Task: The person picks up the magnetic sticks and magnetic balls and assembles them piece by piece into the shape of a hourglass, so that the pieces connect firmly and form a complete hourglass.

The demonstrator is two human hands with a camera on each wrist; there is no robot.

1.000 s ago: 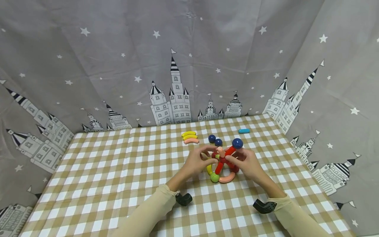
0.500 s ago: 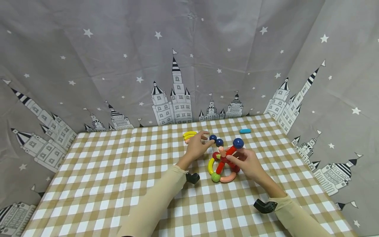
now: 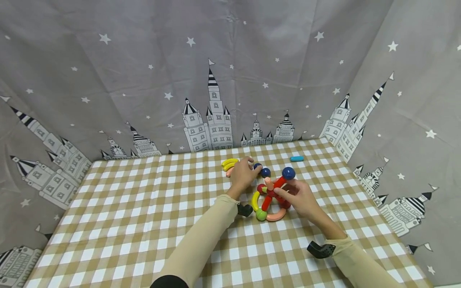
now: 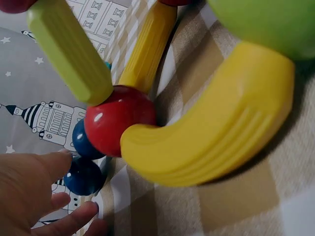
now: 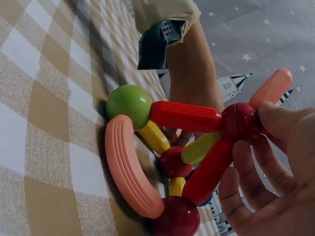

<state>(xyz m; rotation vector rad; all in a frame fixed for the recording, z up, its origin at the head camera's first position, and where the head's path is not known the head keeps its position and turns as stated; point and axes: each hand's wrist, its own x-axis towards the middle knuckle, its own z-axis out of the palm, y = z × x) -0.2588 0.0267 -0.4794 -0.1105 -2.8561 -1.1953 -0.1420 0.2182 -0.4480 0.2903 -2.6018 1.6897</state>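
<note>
A magnetic ball-and-stick structure stands on the table. Its base has a green ball (image 3: 261,215), a curved yellow stick (image 4: 216,128) and a curved peach stick (image 5: 129,167). Red sticks (image 5: 187,116) slope up to a red ball (image 5: 240,121) at the top, with a short peach stick (image 5: 271,88) above it. My right hand (image 3: 301,197) pinches this top red ball between thumb and fingers. My left hand (image 3: 243,175) reaches beyond the structure, thumb and fingers spread about a blue ball (image 4: 83,176); contact is unclear. Another blue ball (image 3: 265,172) lies beside it.
Curved yellow sticks (image 3: 229,162) and a peach one (image 3: 229,173) lie just left of my left hand. A short blue stick (image 3: 297,159) lies at the back right. The checked tablecloth (image 3: 144,224) reaches a grey castle-print curtain (image 3: 151,80) behind.
My left hand has let go of the structure and moved away from me to the blue balls. My right hand keeps its hold on the structure, which stays in place.
</note>
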